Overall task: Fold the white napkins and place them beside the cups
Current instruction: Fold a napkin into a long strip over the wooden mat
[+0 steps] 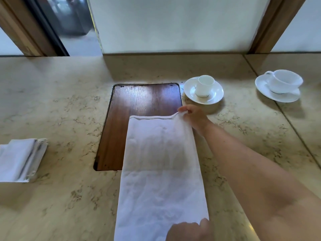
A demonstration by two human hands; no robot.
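A long white napkin (161, 167), folded into a narrow strip, lies on the marble counter and partly over a wooden inset. My right hand (192, 115) pinches its far right corner, lifting it slightly. At the bottom edge of the view, my left hand (189, 231) grips the near right corner. A white cup (205, 86) stands on a saucer (217, 94) just beyond my right hand. A second white cup (284, 80) on its saucer (288, 98) stands farther right.
A stack of folded white napkins (20, 159) sits at the left edge of the marble counter (60, 110). The dark wooden inset (142, 105) is sunk into the counter's middle. A wall and window frames rise behind the counter.
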